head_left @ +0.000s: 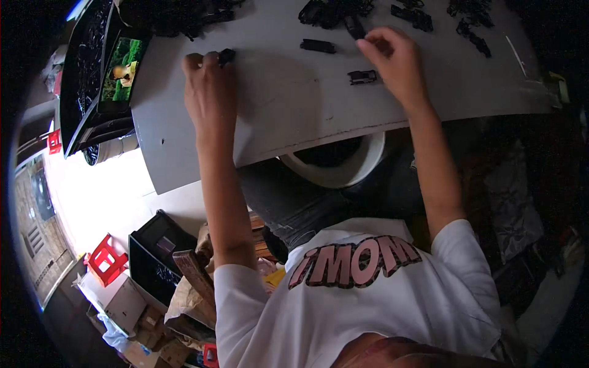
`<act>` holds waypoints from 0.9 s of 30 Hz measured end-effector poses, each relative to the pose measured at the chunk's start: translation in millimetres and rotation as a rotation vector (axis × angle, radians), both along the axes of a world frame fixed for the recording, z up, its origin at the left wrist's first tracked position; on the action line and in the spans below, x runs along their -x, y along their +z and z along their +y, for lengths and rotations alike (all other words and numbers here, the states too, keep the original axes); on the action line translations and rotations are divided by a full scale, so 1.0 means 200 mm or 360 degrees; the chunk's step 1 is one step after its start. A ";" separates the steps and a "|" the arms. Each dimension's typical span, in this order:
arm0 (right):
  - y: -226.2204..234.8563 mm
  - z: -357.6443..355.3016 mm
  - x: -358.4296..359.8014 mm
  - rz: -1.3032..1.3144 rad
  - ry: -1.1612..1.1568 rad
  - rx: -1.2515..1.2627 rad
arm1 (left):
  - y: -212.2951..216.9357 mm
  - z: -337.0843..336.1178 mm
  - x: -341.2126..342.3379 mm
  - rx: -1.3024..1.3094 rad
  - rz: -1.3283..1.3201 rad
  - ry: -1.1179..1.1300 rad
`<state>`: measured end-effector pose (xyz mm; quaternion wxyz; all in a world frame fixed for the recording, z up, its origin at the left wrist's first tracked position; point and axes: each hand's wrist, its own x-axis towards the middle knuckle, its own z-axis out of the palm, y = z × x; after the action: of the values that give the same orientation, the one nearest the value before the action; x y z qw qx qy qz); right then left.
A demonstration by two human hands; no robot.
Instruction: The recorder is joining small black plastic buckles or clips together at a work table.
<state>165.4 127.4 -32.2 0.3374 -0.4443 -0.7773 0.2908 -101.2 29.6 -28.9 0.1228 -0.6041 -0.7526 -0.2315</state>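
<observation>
Your left hand [208, 92] rests on the grey worktop [294, 116], near its left edge. Your fingers are curled, and the tips pinch a small black plastic piece [226, 56]. The piece pokes out just past your fingertips, on the side away from you.

Your right hand [396, 61] is farther right, near the far edge of the worktop. Its fingers are bent and point to the left. You cannot tell if they hold anything, because the fingertips hide what is under them. A dark part [354, 27] lies just beside those fingertips, very close, maybe touching.

Two more black parts lie between your hands. A flat black bar [318, 45] sits a little past the middle, well apart from your left hand and nearer your right one. A small black clip [362, 76] lies just beside your right hand, close to the thumb side.

Along the far edge of the worktop there are heaps of black parts [331, 11]. More loose ones [472, 27] lie toward the far right corner.

Off the left edge of the worktop stands a dark tray [86, 80], full of dark bits. A small screen [123, 70] with a green picture leans there too.

A white bucket [334, 175] peeks out under the near edge of the worktop, by your knees.
</observation>
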 end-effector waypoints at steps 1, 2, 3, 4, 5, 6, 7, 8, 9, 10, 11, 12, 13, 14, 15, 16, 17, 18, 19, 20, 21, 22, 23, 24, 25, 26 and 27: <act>0.03 -0.01 -0.02 -0.0002 0.0001 0.0002 | 0.01 0.00 0.00 0.0002 -0.0002 0.0001; 0.07 -0.02 -0.06 0.0025 0.0060 -0.0015 | 0.04 0.00 -0.01 0.0096 -0.0071 -0.0010; 0.10 -0.03 -0.10 0.0053 0.0120 -0.0031 | 0.06 0.00 -0.01 0.0190 -0.0138 -0.0020; 0.11 -0.04 -0.14 -0.0092 0.0227 -0.0069 | 0.07 -0.01 -0.04 0.0190 -0.0142 -0.0026; 0.11 -0.06 -0.16 -0.0095 0.0223 -0.0068 | 0.08 -0.03 -0.07 0.0145 -0.0607 -0.0110; 0.12 -0.08 -0.17 -0.0221 0.0308 -0.0178 | 0.09 -0.04 -0.10 0.0098 -0.1070 -0.0193; 0.12 -0.10 -0.17 -0.0343 0.0397 -0.0286 | 0.10 -0.07 -0.13 0.0100 -0.1071 -0.0191; 0.12 -0.11 -0.17 -0.0342 0.0398 -0.0284 | 0.10 -0.09 -0.16 0.0079 -0.1282 -0.0255; 0.12 -0.14 -0.15 -0.0378 0.0419 -0.0306 | 0.10 -0.11 -0.19 0.0057 -0.1492 -0.0319; 0.12 -0.15 -0.14 -0.0417 0.0437 -0.0329 | 0.09 -0.13 -0.22 0.0100 -0.1599 -0.0328; 0.12 -0.16 -0.13 -0.0417 0.0436 -0.0328 | 0.09 -0.14 -0.25 0.0101 -0.1599 -0.0328; 0.11 -0.17 -0.12 -0.0463 0.0441 -0.0345 | 0.08 -0.15 -0.28 0.0139 -0.1780 -0.0375; 0.10 -0.18 -0.12 -0.0509 0.0447 -0.0364 | 0.09 -0.16 -0.31 0.0177 -0.1960 -0.0422; 0.09 -0.19 -0.11 -0.0509 0.0445 -0.0365 | 0.10 -0.16 -0.34 0.0191 -0.2064 -0.0405; 0.07 -0.20 -0.11 -0.0565 0.0385 -0.0379 | 0.09 -0.16 -0.36 0.0191 -0.2063 -0.0407; 0.06 -0.21 -0.10 -0.0617 0.0331 -0.0393 | 0.07 -0.18 -0.37 0.0196 -0.2148 -0.0425; 0.06 -0.21 -0.09 -0.0613 0.0335 -0.0394 | 0.06 -0.18 -0.39 0.0201 -0.2233 -0.0444; 0.07 -0.21 -0.08 -0.0612 0.0331 -0.0338 | 0.06 -0.18 -0.41 0.0180 -0.2291 -0.0398; 0.07 -0.21 -0.07 -0.0611 0.0328 -0.0283 | 0.05 -0.18 -0.43 0.0177 -0.2289 -0.0395; 0.08 -0.22 -0.06 -0.0608 0.0331 -0.0284 | 0.03 -0.18 -0.44 0.0166 -0.2166 -0.0396; 0.09 -0.24 -0.03 -0.0424 0.0394 -0.0170 | 0.02 -0.17 -0.45 0.0155 -0.2044 -0.0397; 0.10 -0.27 -0.01 -0.0242 0.0453 -0.0051 | 0.02 -0.18 -0.46 0.0124 -0.2025 -0.0334; 0.12 -0.29 0.01 -0.0241 0.0456 -0.0049 | 0.02 -0.18 -0.47 0.0125 -0.2025 -0.0330; 0.13 -0.32 0.03 -0.0242 0.0471 -0.0057 | 0.01 -0.18 -0.47 0.0098 -0.1893 -0.0324; 0.13 -0.33 0.05 -0.0243 0.0482 -0.0070 | 0.01 -0.17 -0.48 0.0069 -0.1760 -0.0324; 0.11 -0.33 0.07 -0.0244 0.0478 -0.0104 | 0.01 -0.17 -0.49 0.0068 -0.1759 -0.0327; 0.12 -0.33 0.07 -0.0245 0.0476 -0.0106 | 0.01 -0.17 -0.50 0.0062 -0.1748 -0.0301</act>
<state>151.2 60.6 -8.7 0.2444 -0.3333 -0.8675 0.2769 -1.5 -4.1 -27.1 -0.3200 -0.4618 -0.6526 -0.5084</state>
